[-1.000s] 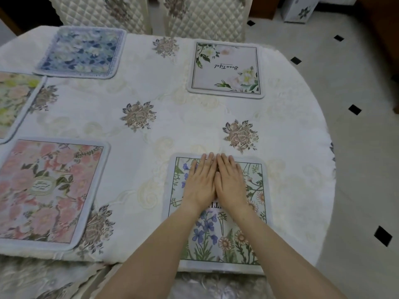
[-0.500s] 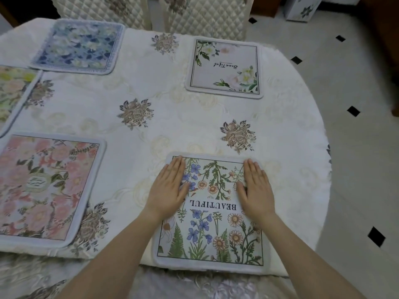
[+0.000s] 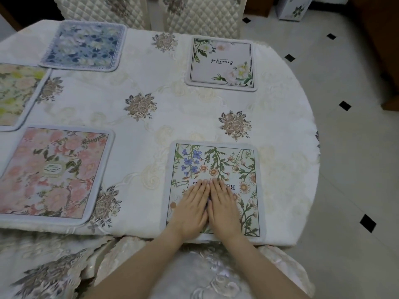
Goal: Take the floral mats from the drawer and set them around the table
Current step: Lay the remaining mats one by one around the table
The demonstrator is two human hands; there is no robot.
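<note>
Both hands, apart half a second ago, now lie together: left hand (image 3: pixel 192 209) and right hand (image 3: pixel 223 207) flat, fingers straight (grasping nothing), on the wildflower mat (image 3: pixel 216 167) at the table's (image 3: pixel 164 117) near edge, pink mat (image 3: pixel 51 173) alongside.

Two bare forearms come in from the lower edge of the head view, with no sleeve or cuff anywhere along their visible length. The left hand (image 3: pixel 191 209) and the right hand (image 3: pixel 223 207) wear no gloves. No ring, watch, bracelet or strap shows on the fingers or at the wrists. The fingers are slim, and the nails look short and unpainted, though the picture is too soft to be sure.
</note>
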